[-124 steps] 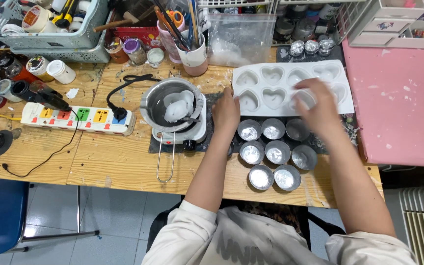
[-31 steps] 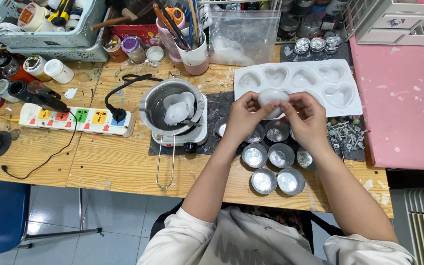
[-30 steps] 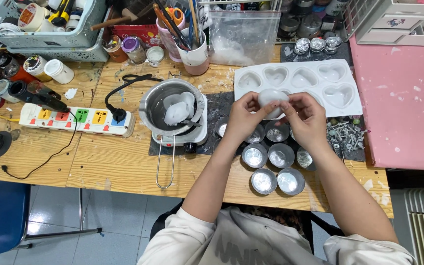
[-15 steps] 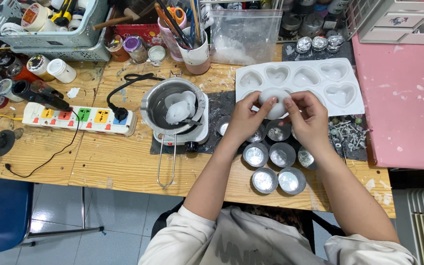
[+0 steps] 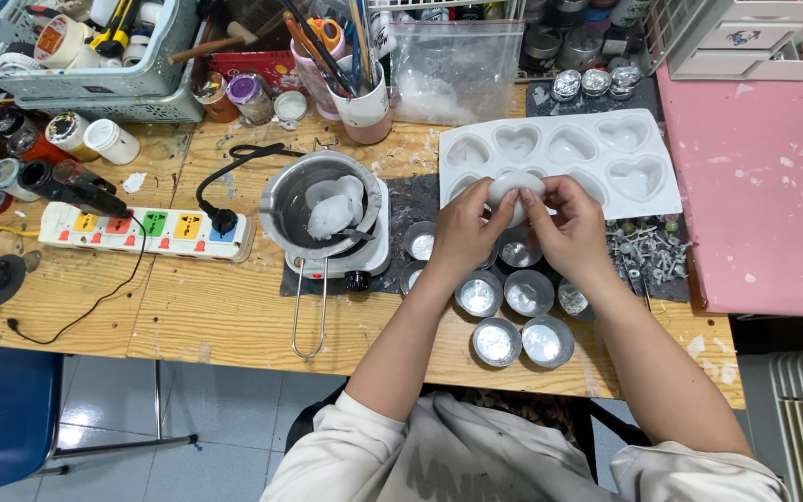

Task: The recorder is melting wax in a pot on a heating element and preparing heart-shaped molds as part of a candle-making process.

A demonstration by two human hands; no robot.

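Observation:
Both my hands hold one white wax piece between their fingertips, just above the near edge of a white heart-shaped mould tray. My left hand pinches it from the left, my right hand from the right. Under and in front of the hands stand several small round metal tins on a dark mat. To the left, a steel pot with white wax chunks sits on a small white hotplate.
A multicoloured power strip with a black plug lies at the left. Jars, a grey basket, a cup of brushes and scissors and a plastic bag crowd the back. A pink board lies at the right.
Four seconds ago my hands were apart, the right one over the mould. They have come together on the white wax piece and drifted slightly up toward the mould's edge.

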